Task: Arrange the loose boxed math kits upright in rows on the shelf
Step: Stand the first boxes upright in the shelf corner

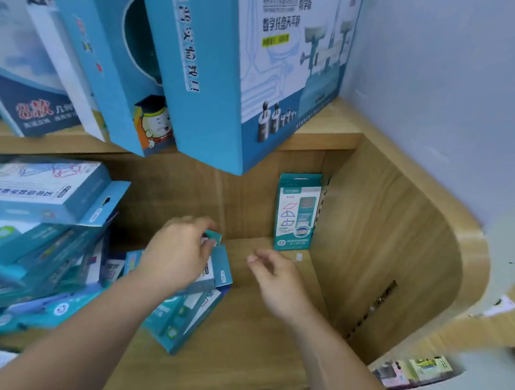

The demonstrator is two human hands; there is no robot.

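One kit box [297,212] is standing upright, tucked into the back right corner of the lower shelf [257,330], right against the side panel [383,232] as far as I can see.

Only got the head camera feed, so here goes. The left hand [180,247] is curled over the top end of a small teal box [220,272], fingers and thumb pinching around its hang tab. The hand covers most of that box, so I can't read the front. Under it lies a tilted box [182,320], partly hidden by the forearm.

The right hand [278,283] hovers over bare board between those boxes and the upright one, fingers loose, nothing in it, though the fingertips are pretty blurred.

Far left is a messy pile of boxes [36,241], some flat, some slanted, cut off by the frame edge, so I can't count them. Big blue boxes [257,74] lean out over the upper shelf [323,132], tops cropped. A tiny white scrap [299,256] sits near the upright box, too small to tell what it is.
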